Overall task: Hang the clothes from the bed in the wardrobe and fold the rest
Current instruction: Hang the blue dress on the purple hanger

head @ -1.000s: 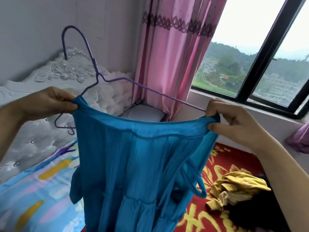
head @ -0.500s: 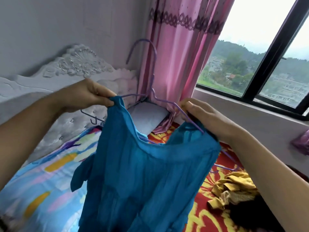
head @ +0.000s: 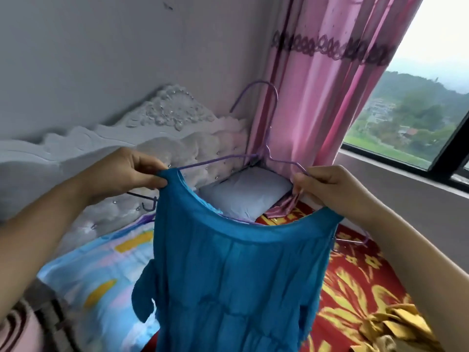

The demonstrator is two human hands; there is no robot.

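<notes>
Blue dress [head: 228, 275] hangs over bed [head: 355, 283], left hand [head: 127, 171] pinching neckline, right hand [head: 335, 189] gripping hanger [head: 265, 153] and neckline.

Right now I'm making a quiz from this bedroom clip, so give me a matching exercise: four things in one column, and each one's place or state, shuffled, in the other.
Things
1. blue dress
2. purple hanger
3. yellow garment
4. pink curtain

Places or states
A. lies crumpled on the red bedspread
B. hangs beside the window
C. pinched at its top edge by the left hand and the right hand
D. its hook stands up above both hands

Pairs: 1-C, 2-D, 3-A, 4-B
</notes>
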